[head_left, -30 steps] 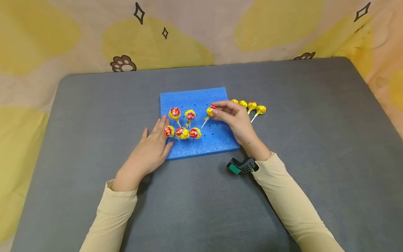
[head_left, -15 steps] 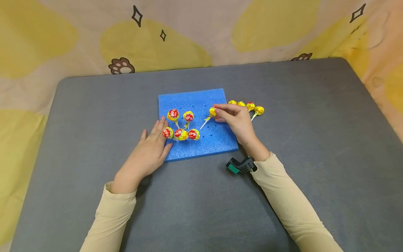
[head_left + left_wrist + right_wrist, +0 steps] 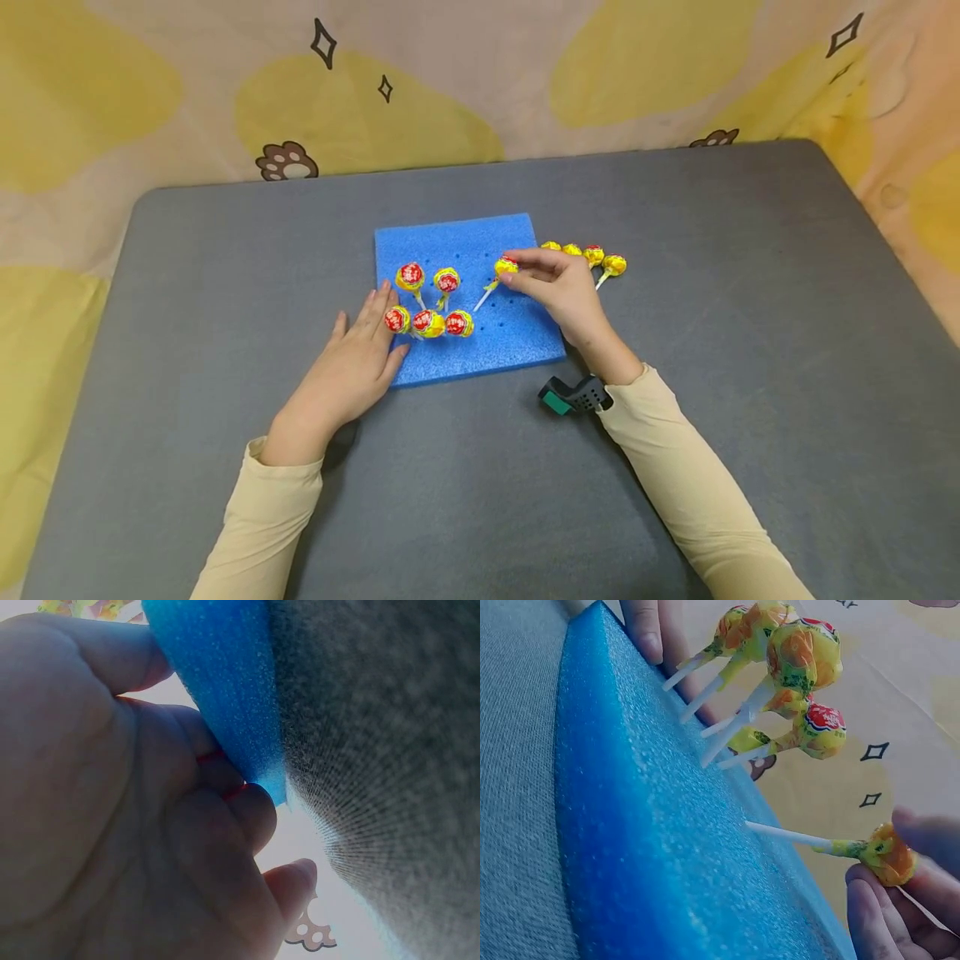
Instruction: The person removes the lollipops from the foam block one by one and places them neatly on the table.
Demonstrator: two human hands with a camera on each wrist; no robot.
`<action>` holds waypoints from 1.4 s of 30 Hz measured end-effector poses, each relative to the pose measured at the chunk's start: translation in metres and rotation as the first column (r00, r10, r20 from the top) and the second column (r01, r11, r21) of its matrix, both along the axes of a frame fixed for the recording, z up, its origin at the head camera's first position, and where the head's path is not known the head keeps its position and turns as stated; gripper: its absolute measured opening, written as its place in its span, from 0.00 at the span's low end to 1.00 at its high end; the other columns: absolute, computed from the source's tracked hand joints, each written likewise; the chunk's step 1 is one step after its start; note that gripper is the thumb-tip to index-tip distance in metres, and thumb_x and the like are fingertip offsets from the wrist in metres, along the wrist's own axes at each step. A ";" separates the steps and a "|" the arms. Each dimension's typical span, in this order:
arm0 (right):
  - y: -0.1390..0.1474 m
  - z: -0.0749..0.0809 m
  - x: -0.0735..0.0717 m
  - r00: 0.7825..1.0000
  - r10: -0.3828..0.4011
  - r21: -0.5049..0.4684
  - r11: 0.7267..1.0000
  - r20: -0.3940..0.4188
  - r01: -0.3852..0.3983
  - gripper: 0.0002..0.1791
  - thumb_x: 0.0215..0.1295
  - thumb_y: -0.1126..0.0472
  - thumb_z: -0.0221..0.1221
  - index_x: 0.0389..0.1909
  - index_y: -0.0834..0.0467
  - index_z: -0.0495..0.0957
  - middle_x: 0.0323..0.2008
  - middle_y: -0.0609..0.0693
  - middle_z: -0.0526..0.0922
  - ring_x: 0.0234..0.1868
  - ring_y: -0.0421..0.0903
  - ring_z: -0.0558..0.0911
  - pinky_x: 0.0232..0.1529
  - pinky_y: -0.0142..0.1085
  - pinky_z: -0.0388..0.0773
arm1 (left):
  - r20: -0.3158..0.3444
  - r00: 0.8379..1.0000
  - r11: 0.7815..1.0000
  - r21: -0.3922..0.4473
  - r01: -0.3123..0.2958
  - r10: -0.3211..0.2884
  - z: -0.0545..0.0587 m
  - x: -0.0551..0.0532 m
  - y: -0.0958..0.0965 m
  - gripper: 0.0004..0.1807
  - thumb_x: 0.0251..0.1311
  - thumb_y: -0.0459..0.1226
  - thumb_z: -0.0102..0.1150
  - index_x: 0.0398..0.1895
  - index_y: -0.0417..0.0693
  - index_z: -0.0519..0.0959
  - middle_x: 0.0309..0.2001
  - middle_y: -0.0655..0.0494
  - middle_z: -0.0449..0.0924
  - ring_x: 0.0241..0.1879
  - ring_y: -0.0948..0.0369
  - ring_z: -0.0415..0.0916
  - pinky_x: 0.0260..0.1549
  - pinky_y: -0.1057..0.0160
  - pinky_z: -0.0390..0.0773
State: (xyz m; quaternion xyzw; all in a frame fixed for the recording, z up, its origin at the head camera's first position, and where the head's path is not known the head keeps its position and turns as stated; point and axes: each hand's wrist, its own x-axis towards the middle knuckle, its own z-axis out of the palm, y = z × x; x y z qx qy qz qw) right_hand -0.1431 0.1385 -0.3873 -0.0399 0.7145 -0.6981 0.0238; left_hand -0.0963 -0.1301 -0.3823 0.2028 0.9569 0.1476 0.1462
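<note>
In the head view, my right hand (image 3: 566, 292) pinches a yellow-wrapped lollipop (image 3: 506, 267) by its candy end, between thumb and fingers. Its white stick slants down to the left; in the right wrist view the stick's tip meets the top of the blue foam board (image 3: 667, 825). Several lollipops (image 3: 427, 322) with red-and-yellow wrappers stand in the board's left part, in two rows. My left hand (image 3: 348, 362) lies along the board's left edge with fingers extended. From the left wrist, its fingers (image 3: 255, 814) show against the side of the foam (image 3: 232, 690).
Several more lollipops (image 3: 613, 265) lie on the grey table (image 3: 720, 275) just right of the board, partly hidden behind my right hand. Small holes dot the foam. A black band with a green piece (image 3: 573, 396) sits at my right wrist. Patterned cloth (image 3: 450, 108) hangs behind.
The held lollipop's candy end has tilted slightly to the right while the stick's tip stays at about the same spot on the board. My left hand keeps its place; the view has shifted a little.
</note>
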 end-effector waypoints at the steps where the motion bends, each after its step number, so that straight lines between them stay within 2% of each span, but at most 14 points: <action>1: 0.000 0.000 0.001 1.000 -0.002 0.006 1.000 0.002 0.002 0.17 0.56 0.72 0.65 0.47 0.72 0.79 0.34 0.50 0.84 0.34 0.40 0.84 0.41 0.34 0.80 | 0.002 1.000 1.000 0.000 -0.001 0.001 0.000 0.000 0.000 0.39 0.69 0.44 0.46 0.73 0.34 0.44 0.75 0.43 0.35 0.73 0.47 0.35 0.65 0.37 0.40; 10: 0.001 0.001 0.008 0.999 -0.027 0.019 0.999 -0.021 0.027 0.16 0.56 0.73 0.65 0.47 0.72 0.80 0.34 0.49 0.84 0.32 0.40 0.83 0.41 0.33 0.80 | -0.006 1.000 1.000 0.013 0.007 -0.007 0.001 0.000 0.000 0.38 0.69 0.44 0.45 0.73 0.33 0.45 0.75 0.43 0.34 0.73 0.47 0.34 0.65 0.37 0.39; 17: 0.002 -0.003 0.012 0.996 -0.035 0.011 0.999 -0.078 0.036 0.16 0.55 0.74 0.65 0.46 0.72 0.80 0.37 0.54 0.85 0.34 0.41 0.83 0.41 0.33 0.80 | -0.007 1.000 1.000 0.017 0.007 -0.006 0.000 0.000 0.001 0.38 0.69 0.44 0.46 0.73 0.33 0.45 0.75 0.42 0.35 0.73 0.47 0.34 0.65 0.36 0.39; 28: -0.001 -0.005 0.016 0.995 -0.076 -0.042 0.996 -0.072 0.073 0.17 0.54 0.75 0.65 0.46 0.73 0.79 0.36 0.50 0.85 0.34 0.41 0.82 0.40 0.33 0.80 | -0.010 1.000 1.000 0.027 0.012 -0.012 0.001 0.001 -0.001 0.38 0.70 0.43 0.45 0.73 0.33 0.44 0.75 0.41 0.35 0.73 0.46 0.36 0.65 0.36 0.40; 37: 0.007 -0.003 0.015 0.990 -0.111 -0.134 0.986 -0.088 0.098 0.18 0.55 0.76 0.63 0.47 0.77 0.77 0.35 0.48 0.84 0.34 0.41 0.83 0.41 0.34 0.80 | -0.011 1.000 1.000 0.024 0.011 -0.011 0.001 -0.001 -0.001 0.38 0.70 0.43 0.44 0.74 0.34 0.43 0.75 0.43 0.34 0.73 0.47 0.34 0.65 0.36 0.39; 42: 0.015 -0.009 0.020 0.988 -0.133 -0.209 0.971 -0.083 0.113 0.17 0.55 0.77 0.63 0.46 0.78 0.76 0.34 0.48 0.85 0.34 0.42 0.84 0.41 0.34 0.80 | -0.001 1.000 1.000 0.014 0.007 -0.007 0.001 -0.001 0.000 0.38 0.70 0.44 0.44 0.74 0.34 0.44 0.75 0.43 0.34 0.73 0.47 0.34 0.65 0.36 0.39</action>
